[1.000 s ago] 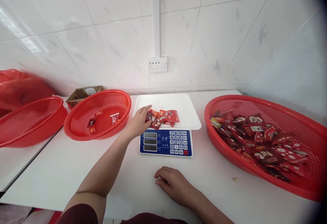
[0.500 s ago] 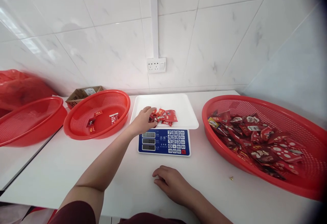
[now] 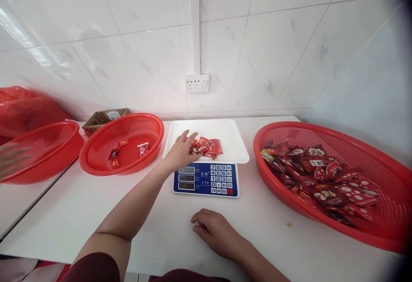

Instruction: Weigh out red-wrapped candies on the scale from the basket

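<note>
My left hand [image 3: 183, 152] reaches over the left side of the scale's white tray [image 3: 222, 128]. Its fingers are spread above a small heap of red candy packets [image 3: 214, 147], and the palm side is hidden, so contact with the packets is unclear. Below the tray is the scale's blue keypad panel [image 3: 206, 180], with number keys and small displays. On the white table in front of the scale rests my right hand [image 3: 216, 232], fingers loosely bent, thumb apart from the forefinger, nothing visible in it.
To the right stands a large red basket [image 3: 267, 187] of red candy packets. Left of the scale, another red basket [image 3: 93, 168] holds several packets. A cardboard box [image 3: 96, 121] sits behind it. Another person's blurred hand [image 3: 13, 159] is over the far-left basket [image 3: 69, 144].
My left hand's fingers have lifted and spread slightly over the packets. Another person's hand has entered at the left edge. My right hand stays in place.
</note>
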Demonstrator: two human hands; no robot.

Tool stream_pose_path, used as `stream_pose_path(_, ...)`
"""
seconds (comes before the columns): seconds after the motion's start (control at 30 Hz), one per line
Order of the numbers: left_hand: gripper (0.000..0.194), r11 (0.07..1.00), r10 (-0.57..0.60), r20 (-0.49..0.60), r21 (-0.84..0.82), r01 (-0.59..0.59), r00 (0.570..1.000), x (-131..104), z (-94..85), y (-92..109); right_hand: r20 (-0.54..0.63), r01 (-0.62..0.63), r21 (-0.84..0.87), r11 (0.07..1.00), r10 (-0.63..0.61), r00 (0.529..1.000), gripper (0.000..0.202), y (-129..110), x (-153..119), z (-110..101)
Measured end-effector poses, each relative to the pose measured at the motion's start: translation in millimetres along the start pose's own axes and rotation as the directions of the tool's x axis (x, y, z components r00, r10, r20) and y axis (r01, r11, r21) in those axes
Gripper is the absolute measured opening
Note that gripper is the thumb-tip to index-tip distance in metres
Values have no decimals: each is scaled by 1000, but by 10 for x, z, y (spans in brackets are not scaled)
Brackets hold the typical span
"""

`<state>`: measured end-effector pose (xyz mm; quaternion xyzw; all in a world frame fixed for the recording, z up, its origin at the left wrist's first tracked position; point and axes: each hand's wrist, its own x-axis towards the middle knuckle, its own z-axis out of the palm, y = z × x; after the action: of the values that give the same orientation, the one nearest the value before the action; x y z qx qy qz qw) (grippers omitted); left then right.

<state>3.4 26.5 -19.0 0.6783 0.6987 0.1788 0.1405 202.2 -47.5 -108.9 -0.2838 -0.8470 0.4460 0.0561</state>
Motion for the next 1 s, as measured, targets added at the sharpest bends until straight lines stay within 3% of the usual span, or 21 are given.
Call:
stream_pose_path(0.17,76,995,-24,-65,91,29,998,-55,-60,-68,11,-3,-7,1000,3,1000,25,-4,2,-3)
stream_pose_path(0.33,67,998,-5,-1,58,5,1000,-77,-97,-91,6,7,-19,1000,-7,1000,25,-1,7,-4)
stream_pose_path(0.67,59,999,11,-30,49,-10,999,-51,11,-127,-1,7,3,1000,-7,1000,24,25,9,15)
stream_pose_path(1.0,44,999,-15,-31,37,16,999,-96,-203,-144,4,6,0,1000,-6,1000,25,25,16,10)
